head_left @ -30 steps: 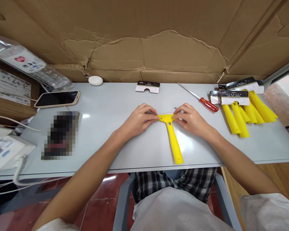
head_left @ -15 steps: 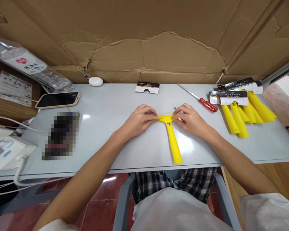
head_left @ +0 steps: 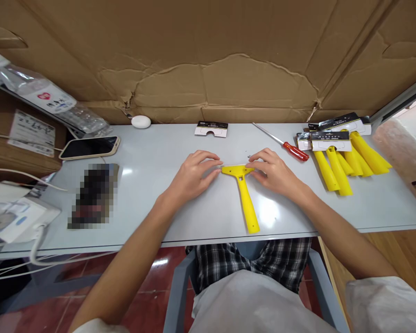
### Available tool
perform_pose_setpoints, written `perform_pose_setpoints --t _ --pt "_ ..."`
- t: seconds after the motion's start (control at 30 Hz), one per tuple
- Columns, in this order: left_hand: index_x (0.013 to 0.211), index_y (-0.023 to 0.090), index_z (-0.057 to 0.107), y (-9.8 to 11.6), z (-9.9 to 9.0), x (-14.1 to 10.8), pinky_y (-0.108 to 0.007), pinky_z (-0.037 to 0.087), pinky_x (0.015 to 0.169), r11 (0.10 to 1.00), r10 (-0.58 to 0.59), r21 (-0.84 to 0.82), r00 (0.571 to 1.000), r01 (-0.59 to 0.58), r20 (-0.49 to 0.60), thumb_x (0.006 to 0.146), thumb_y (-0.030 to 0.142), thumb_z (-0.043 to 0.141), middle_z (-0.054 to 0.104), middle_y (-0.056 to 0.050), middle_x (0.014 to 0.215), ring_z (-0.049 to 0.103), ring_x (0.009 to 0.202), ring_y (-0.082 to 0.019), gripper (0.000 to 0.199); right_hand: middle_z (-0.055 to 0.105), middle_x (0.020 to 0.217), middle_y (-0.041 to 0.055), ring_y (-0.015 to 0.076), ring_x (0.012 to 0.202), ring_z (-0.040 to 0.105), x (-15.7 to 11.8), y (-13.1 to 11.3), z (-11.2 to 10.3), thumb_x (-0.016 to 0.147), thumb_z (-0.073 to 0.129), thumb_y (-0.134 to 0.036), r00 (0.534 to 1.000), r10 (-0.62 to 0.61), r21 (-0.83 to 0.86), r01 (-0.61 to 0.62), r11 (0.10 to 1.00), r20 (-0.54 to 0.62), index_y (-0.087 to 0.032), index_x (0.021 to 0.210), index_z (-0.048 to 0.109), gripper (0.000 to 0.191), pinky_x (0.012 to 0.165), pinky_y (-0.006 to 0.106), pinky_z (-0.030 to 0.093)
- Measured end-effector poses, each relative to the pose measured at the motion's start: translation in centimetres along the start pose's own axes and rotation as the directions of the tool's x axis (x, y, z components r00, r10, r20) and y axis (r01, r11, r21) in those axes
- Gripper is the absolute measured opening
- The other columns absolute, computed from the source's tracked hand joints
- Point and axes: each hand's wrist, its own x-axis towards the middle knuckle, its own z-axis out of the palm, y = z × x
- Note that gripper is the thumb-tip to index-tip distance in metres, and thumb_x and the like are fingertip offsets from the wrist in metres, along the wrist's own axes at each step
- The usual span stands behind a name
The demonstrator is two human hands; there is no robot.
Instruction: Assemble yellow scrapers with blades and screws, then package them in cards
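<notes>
creased brown cardboard (head_left: 256, 83) at twelve o'clock, small white oval object (head_left: 141, 121) at ten, clear labelled bottle (head_left: 50, 98) tilted farther out towards ten, dark-screened phone (head_left: 90, 147) at nine, pixelated item (head_left: 94, 196) just beside it, grey chair (head_left: 180, 289) at six

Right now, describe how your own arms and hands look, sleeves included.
Loose, plain, off-white short sleeves end near the elbows. The forearms are bare, and neither the left hand nor the right hand wears a glove; no watch, bracelet or ring shows.
</notes>
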Motion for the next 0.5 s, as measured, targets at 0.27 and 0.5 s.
perform_pose_setpoints --t 0.27,0.5 --pt "0.155 0.015 0.060 2.2 0.5 -4.9 -0.062 0.041 0.127 0.946 -0.252 0.233 0.963 0.224 0.096 0.112 0.045 0.046 0.053 -0.020 0.168 0.047 0.157 -0.040 0.054 0.059 0.161 0.0203 0.0387 0.154 0.049 -4.1 -1.8 -0.7 0.112 0.045 -0.043 0.975 0.206 -0.187 -0.189 0.964 0.076 -0.010 0.157 0.057 0.057 0.123 0.061 0.047" --pt "0.163 0.014 0.052 3.4 2.1 -7.7 -0.067 0.026 0.134 0.892 -0.372 0.334 0.914 0.304 0.161 0.114 0.052 0.035 0.037 -0.019 0.178 0.029 0.168 -0.041 0.063 0.026 0.181 0.0188 0.0367 0.171 0.021 -6.9 -2.7 0.4 0.111 0.030 -0.066 0.920 0.313 -0.323 -0.230 0.918 0.235 -0.009 0.174 0.029 0.085 0.139 0.061 0.022"
